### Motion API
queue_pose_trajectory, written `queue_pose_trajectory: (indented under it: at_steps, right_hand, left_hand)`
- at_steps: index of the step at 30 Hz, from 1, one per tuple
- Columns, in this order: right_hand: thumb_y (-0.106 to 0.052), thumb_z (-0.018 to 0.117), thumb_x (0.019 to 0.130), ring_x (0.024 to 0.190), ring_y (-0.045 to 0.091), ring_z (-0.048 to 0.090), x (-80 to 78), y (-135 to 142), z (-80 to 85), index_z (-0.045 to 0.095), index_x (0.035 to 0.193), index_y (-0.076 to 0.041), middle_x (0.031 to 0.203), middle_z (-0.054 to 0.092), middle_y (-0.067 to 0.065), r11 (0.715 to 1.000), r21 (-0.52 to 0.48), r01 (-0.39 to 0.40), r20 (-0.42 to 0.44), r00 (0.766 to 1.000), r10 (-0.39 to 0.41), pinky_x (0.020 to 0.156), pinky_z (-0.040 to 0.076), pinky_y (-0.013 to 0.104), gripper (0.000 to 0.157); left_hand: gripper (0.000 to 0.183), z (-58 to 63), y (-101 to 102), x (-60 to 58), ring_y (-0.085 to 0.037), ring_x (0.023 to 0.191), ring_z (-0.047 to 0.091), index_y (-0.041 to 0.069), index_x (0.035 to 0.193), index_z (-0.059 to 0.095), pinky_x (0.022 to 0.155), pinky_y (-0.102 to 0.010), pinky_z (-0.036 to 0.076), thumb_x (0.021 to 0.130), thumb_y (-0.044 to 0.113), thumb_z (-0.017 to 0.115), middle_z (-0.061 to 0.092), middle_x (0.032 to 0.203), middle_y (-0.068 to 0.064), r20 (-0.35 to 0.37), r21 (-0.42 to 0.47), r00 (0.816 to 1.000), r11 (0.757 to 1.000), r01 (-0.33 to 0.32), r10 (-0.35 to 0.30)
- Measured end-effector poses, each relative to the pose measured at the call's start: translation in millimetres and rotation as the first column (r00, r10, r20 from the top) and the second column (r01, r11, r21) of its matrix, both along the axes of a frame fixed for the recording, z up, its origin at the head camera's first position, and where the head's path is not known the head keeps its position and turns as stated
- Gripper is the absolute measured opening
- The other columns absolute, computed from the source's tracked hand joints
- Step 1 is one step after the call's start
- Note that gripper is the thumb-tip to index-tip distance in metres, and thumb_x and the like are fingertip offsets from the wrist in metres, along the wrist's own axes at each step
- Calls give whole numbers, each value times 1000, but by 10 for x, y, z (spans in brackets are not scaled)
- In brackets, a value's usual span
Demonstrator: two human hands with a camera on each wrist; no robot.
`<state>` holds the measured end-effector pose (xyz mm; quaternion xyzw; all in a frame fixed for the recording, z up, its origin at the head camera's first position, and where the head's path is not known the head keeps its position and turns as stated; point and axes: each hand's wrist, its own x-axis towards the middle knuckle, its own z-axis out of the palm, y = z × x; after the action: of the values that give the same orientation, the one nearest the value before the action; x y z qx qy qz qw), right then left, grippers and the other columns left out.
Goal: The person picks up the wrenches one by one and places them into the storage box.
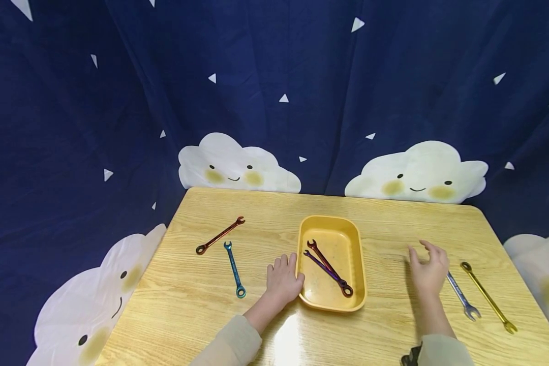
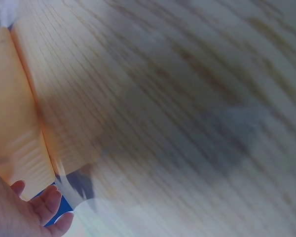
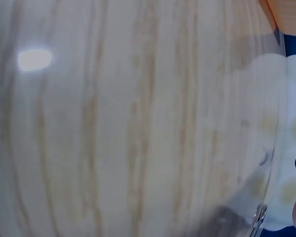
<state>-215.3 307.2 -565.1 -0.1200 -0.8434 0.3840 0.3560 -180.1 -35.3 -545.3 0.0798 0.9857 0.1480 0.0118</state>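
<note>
My left hand [image 1: 283,278] lies at the left side of a yellow plastic tray [image 1: 363,277], thumb touching its rim and fingers extended. In the left wrist view, the left hand [image 2: 34,212] shows loosely bent fingers beside the tray wall [image 2: 19,113]. Two combination wrenches lie crossed in the tray, a red one [image 1: 322,256] and a purple one [image 1: 320,265]. Over the table at the right is my right hand [image 1: 430,269], thumb and fingers apart, nothing seen between them. It partly hides a silver-blue wrench [image 1: 459,295]; the right wrist view shows a metal wrench end [image 3: 259,217] near a fingertip.
A gold wrench [image 1: 487,297] lies at the far right. On the left are another red wrench [image 1: 220,236] and a teal wrench [image 1: 234,269]. Behind the wooden table [image 1: 265,208] hangs a dark blue curtain [image 1: 256,117] with cloud prints.
</note>
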Motion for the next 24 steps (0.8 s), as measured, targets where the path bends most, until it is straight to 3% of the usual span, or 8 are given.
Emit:
queue_pose_trajectory:
  at_steps: [11, 20, 24]
  right_hand:
    - [-14, 64, 83, 104, 32, 44, 80, 192, -68, 58, 115, 0, 114, 46, 18, 985, -102, 139, 149, 981, -123, 86, 37, 41, 35]
    - [-18, 62, 84, 113, 40, 38, 162, 329, -88, 56, 120, -3, 121, 44, 22, 970, -108, 217, 254, 949, -184, 92, 27, 52, 39]
    - [-23, 60, 86, 118, 42, 34, 201, 370, -87, 52, 124, -4, 125, 42, 22, 963, -106, 247, 332, 922, -200, 94, 23, 53, 44]
  left_hand:
    - [42, -14, 4, 1, -25, 89, 44, 12, 120, 39, 72, -40, 34, 84, 33, 46, 46, 98, -8, -4, -2, 1000, 1000, -6, 6]
    - [40, -2, 6, 21, -26, 85, 43, 10, 116, 40, 69, -40, 33, 82, 31, 46, 45, 94, -9, -68, 21, 998, 1000, 7, -5]
    - [41, -4, 5, 18, -26, 86, 44, 11, 118, 40, 70, -41, 34, 83, 32, 46, 46, 96, -9, -34, 8, 999, 1000, 2, -2]
